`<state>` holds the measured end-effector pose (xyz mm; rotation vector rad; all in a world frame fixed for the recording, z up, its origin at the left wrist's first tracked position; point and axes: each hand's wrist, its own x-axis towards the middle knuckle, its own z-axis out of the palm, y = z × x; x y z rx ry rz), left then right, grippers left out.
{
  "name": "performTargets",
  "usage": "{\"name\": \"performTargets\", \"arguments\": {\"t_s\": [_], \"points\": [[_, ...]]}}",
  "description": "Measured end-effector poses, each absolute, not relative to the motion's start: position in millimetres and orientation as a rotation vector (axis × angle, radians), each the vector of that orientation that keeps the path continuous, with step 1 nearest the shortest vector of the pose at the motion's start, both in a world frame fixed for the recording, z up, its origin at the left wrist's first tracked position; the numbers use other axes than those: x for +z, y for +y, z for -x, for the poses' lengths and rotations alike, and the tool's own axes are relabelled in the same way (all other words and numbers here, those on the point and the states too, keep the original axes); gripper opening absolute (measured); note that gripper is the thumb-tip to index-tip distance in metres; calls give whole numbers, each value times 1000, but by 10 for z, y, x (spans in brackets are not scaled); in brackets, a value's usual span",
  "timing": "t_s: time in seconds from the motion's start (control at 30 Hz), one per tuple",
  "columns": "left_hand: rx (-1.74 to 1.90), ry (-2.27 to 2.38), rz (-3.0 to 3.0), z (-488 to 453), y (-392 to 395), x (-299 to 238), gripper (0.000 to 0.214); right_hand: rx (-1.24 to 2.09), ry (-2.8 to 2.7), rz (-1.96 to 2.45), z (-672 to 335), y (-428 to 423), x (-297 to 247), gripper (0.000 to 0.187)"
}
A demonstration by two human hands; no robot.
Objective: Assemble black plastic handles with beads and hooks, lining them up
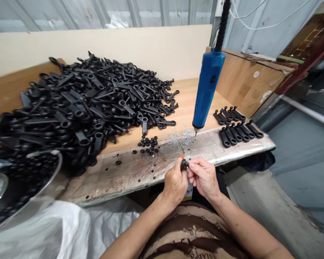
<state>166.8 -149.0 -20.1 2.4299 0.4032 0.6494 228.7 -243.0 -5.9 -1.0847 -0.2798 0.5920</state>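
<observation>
Soft, even light washes the bench [187,95] before me, with pale glare on its plastic wrap [129,176]. The left hand [176,181] and right hand [206,176] look fairly sharp; the near-left bowl [56,176] is blurred and stretched.

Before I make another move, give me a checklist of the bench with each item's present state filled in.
1. Part held: ok. The left hand and right hand both grip a black part.
2. One hand free: not ok. Both are on the part.
3. Driver clear of the hands: ok. The blue driver hangs beyond them, bit down.
4. Screw in the part: cannot tell. The hands cover too much of it.
5. Screws at hand: ok. Loose screws lie near the bit, with caps to their left.
6. Levers in rows: ok. Levers lie in two rows at the bench's right end.
</observation>
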Motion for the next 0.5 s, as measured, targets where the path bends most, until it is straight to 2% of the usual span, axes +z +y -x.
{"name": "performTargets", "arguments": {"t_s": [0.17,0.3,0.37,0.5], "points": [[465,335,-2489,-1817,-1521,-244,44,634,-294,1171,-2469,-2527,-174,19],[397,99,-2398,-1844,-1519,-176,71,647,-358,1316,-2784,-2757,-84,21],[477,92,-2310,-1808,-1458,-141,80,546,-369,1421,-3022,-2945,62,22],[791,370,-2040,-1711,-1145,-166,71,149,-329,1654,-3704,-3220,470,24]]}}
